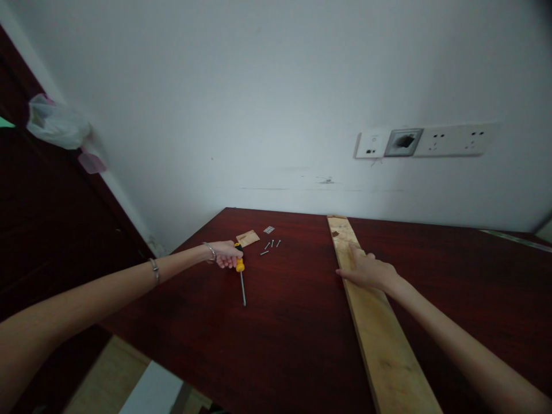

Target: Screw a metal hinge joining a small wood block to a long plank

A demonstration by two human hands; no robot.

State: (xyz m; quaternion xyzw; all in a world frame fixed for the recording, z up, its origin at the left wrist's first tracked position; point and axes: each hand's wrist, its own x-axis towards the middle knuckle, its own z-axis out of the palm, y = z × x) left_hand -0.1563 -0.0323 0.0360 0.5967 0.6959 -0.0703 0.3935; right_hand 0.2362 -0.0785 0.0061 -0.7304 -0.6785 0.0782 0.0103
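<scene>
My left hand [224,254] grips a screwdriver [240,270] with a yellow handle, its steel shaft pointing down the table toward me. My right hand [366,271] rests flat on a long pale wooden plank [382,345], fingers spread and holding nothing. The plank lies across the dark red table [297,345] from the far edge to the near edge. Just beyond the screwdriver lie several small screws [269,246], a small piece of light wood [247,238] and a little metal plate [269,229].
The table's far edge meets a white wall carrying a row of power sockets [425,141], one scorched black. A dark wooden door [56,218] stands at the left, with a white plastic bag [58,122] hanging on it. Pale floor shows below the table's near left edge.
</scene>
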